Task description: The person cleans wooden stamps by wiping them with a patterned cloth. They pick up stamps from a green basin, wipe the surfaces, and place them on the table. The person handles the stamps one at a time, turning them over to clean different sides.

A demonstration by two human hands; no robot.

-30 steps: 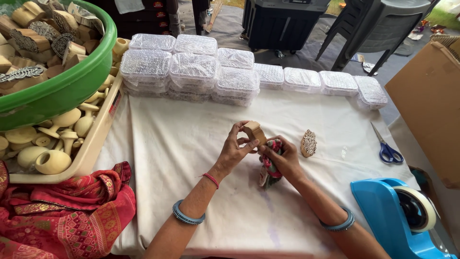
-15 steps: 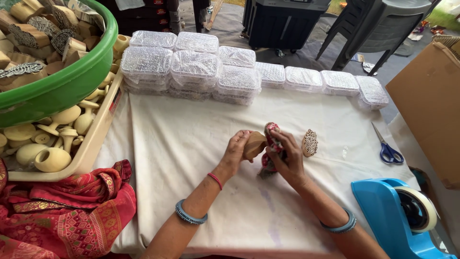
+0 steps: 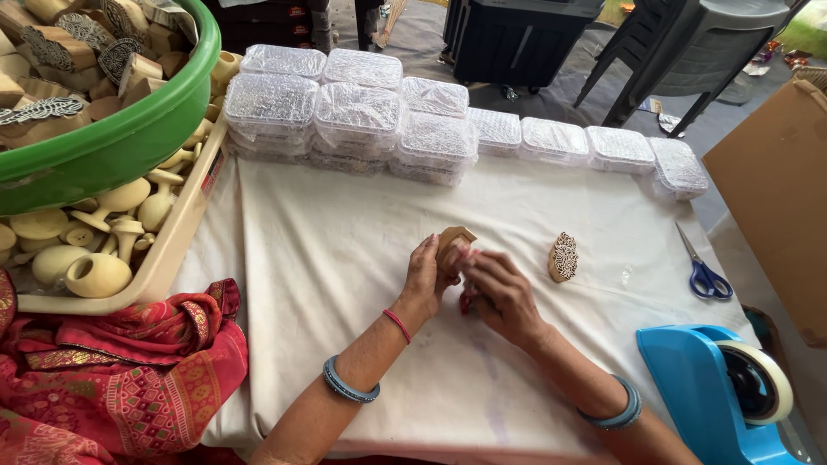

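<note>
Two hands on a carved wooden block
Left hand (image 3: 426, 280) and right hand (image 3: 500, 293) both grasp the wooden block (image 3: 452, 245) over the white cloth (image 3: 327, 258); something red, perhaps fabric, shows beneath the fingers

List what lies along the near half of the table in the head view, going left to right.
Red patterned cloth → left hand on a wooden block → right hand → carved wooden stamp → blue-handled scissors → blue tape dispenser.
</note>
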